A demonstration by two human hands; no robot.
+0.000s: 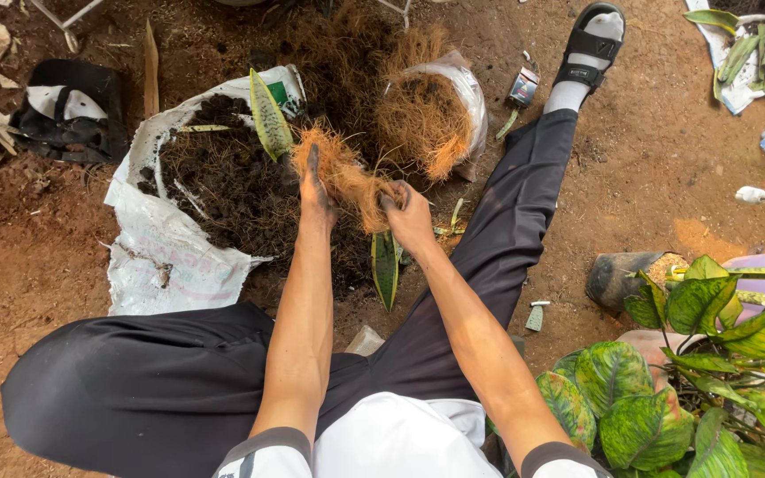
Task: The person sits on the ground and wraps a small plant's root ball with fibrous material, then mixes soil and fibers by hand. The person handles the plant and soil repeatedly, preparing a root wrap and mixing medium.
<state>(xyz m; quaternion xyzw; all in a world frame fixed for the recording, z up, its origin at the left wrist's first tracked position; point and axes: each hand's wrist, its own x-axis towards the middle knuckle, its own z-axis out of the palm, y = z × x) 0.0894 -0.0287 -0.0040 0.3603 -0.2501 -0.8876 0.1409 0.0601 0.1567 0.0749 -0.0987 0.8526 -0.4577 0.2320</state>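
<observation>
Two bare hands meet over a clump of orange-brown coconut fibre [347,177], seen from above by a person seated on bare reddish earth [666,150]. Left hand [314,190]: fingers pressed together and stretched forward, dark with soil, lying along the left edge of the fibre clump. Right hand [409,217]: fingers curled shut, pinching the lower right end of the same clump. The clump hangs between both hands, above the near edge of an open white sack [157,248] that lies on the ground and holds dark potting mix [223,181]. A mottled green, sword-shaped leaf [269,115] stands upright in the mix, just beside the far end of the clump. A second such leaf [386,265] points down below the right hand, close to the wrist. Behind the clump, a clear plastic bag [467,93] holds more fibre [422,124]. The person's legs, in dark trousers [135,389], spread to either side; the right foot wears a white sock and black sandal [591,44]. Variegated green-and-yellow foliage plants [710,372] fill the lower right corner. A black bag [73,111] lies at upper left, well apart from the hands.
</observation>
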